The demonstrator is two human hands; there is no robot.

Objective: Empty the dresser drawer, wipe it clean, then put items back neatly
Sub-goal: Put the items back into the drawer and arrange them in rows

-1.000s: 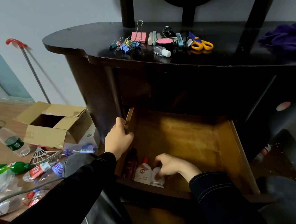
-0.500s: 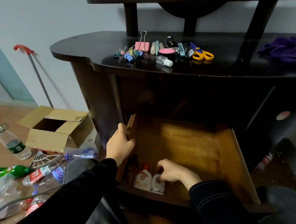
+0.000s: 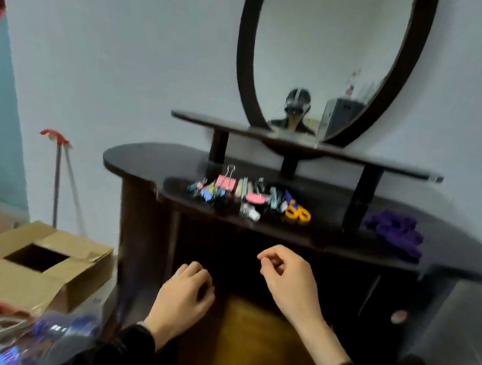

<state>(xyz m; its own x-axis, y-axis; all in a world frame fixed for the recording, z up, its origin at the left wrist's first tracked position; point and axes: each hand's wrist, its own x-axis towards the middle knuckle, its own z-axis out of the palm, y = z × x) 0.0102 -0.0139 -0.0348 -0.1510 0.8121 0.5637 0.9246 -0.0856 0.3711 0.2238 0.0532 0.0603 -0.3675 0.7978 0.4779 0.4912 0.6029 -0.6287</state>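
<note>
The open drawer's wooden floor shows low in the head view, below the dark dresser top. My left hand hovers over the drawer's left side with loosely curled fingers and holds nothing. My right hand is raised higher, just under the dresser top's front edge, with thumb and forefinger close together and nothing seen between them. On the top lie binder clips, a pink round item, a small clear bottle and yellow scissors. A purple cloth lies to the right. The bottles in the drawer are out of view.
An oval mirror stands over a narrow shelf at the dresser's back. An open cardboard box sits on the floor at left, with plastic bottles in front of it. A red-handled pole leans on the wall.
The view has tilted up from the drawer to the mirror. My left hand let go of the drawer's side, and my right hand left the bottles and rose toward the dresser top.
</note>
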